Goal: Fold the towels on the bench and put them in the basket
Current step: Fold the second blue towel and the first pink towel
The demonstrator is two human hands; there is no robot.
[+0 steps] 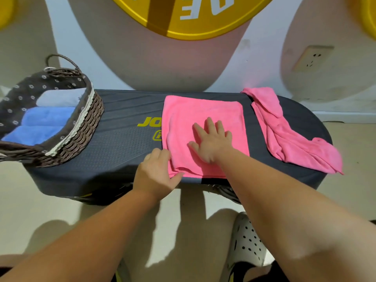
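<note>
A pink towel (203, 112) lies folded flat in the middle of the dark bench (114, 139). My right hand (211, 139) presses flat on it with fingers spread. My left hand (156, 171) pinches the towel's near left corner between thumb and fingers. A second pink towel (289, 139) lies crumpled at the bench's right end. The wicker basket (81, 131) stands on the left end of the bench and holds three rolled towels, two blue (46, 117) and one pale grey (61, 97).
The bench stands against a wall with a socket (311, 58) at the right. A yellow round sign (191, 15) hangs above. My white perforated shoe (246, 241) is on the floor below the bench's front edge.
</note>
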